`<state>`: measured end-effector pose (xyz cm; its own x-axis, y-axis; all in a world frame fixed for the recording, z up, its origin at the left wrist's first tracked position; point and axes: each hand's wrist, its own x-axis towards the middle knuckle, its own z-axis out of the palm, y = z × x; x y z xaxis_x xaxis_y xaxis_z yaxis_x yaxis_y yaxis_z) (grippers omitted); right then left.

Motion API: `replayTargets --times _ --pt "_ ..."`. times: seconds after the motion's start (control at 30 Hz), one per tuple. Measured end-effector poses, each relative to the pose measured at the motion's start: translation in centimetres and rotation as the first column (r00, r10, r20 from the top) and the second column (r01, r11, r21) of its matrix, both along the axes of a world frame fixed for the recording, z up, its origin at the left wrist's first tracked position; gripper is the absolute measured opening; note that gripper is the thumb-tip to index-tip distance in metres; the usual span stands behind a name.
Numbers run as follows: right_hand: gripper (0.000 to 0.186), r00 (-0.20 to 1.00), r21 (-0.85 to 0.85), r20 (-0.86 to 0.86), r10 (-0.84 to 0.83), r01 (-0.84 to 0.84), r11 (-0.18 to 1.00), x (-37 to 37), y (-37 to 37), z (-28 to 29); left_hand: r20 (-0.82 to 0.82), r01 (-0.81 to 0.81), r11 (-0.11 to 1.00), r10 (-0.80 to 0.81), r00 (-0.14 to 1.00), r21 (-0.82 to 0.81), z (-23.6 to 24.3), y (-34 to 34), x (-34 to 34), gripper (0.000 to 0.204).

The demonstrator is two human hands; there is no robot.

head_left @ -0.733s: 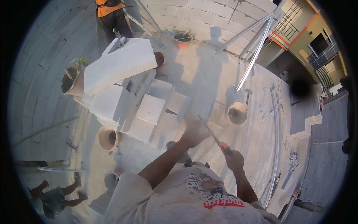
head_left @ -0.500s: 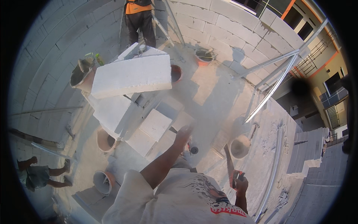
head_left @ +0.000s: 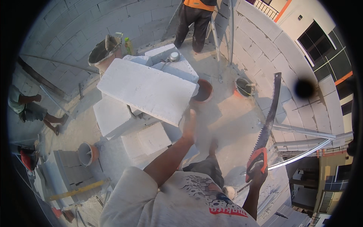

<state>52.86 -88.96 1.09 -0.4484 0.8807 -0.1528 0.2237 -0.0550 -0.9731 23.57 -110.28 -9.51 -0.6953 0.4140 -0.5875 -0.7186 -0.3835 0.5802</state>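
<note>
Right hand [head_left: 258, 174] is closed round the handle of a hand saw [head_left: 270, 108], blade up above the fist, teeth facing the left arm; left hand [head_left: 189, 126] is at the near right end of a long white block [head_left: 145, 90], but it's blurred, so I can't tell if it grips or only rests there. To do this well, I'd say: wrist firm behind the handle, teeth well clear of the left forearm, left palm flat and steady on the block end, no fingers hooked under the edge. The block looks likely to rock if pushed hard, lying skewed on others as it does, so light pressure seems wiser. Looks next: the saw has a red-orange and black handle and a dark, coarse-toothed blade narrowing toward the tip (its bend may be just the lens). The block, up and to the left of the left hand, is chalky, flat-faced and straight-edged; a smaller block [head_left: 154, 137] sits below it, left of that wrist, and a reddish bucket [head_left: 204, 90] stands just beyond the fingers. Air there looks hazy, maybe dust.
</note>
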Motion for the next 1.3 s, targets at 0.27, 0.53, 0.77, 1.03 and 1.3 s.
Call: replayTargets --times 0.27,0.53,0.77,1.03,1.3 --pt "0.017 0.790 -0.004 0.047 0.612 -0.612 0.791 -26.1 20.7 2.0 0.132 -0.809 0.586 0.800 0.586 0.041 3.6 5.8 -4.4 0.117" --pt "0.017 0.275 0.358 0.139 0.951 -0.910 0.211 -41.6 22.1 2.9 0.092 -0.917 0.321 0.947 0.308 -0.238 1.9 2.5 -3.3 0.100" --pt "0.017 -0.273 0.482 0.203 0.940 -0.808 -0.339 -50.1 12.6 5.6 -0.162 -0.945 -0.103 0.985 -0.054 -0.310 0.9 -12.2 -0.5 0.092" --pt "0.020 -0.681 0.109 -0.013 0.732 -0.729 -0.676 -52.8 -4.7 5.7 -0.240 -0.846 -0.237 0.961 -0.133 -0.477 0.9 -16.8 -0.4 0.089" --pt "0.021 -0.746 0.153 0.121 0.655 -0.638 -0.754 -50.1 -15.2 5.7 -0.194 -0.895 -0.340 0.936 -0.293 -0.290 1.1 -11.7 -2.5 0.080"
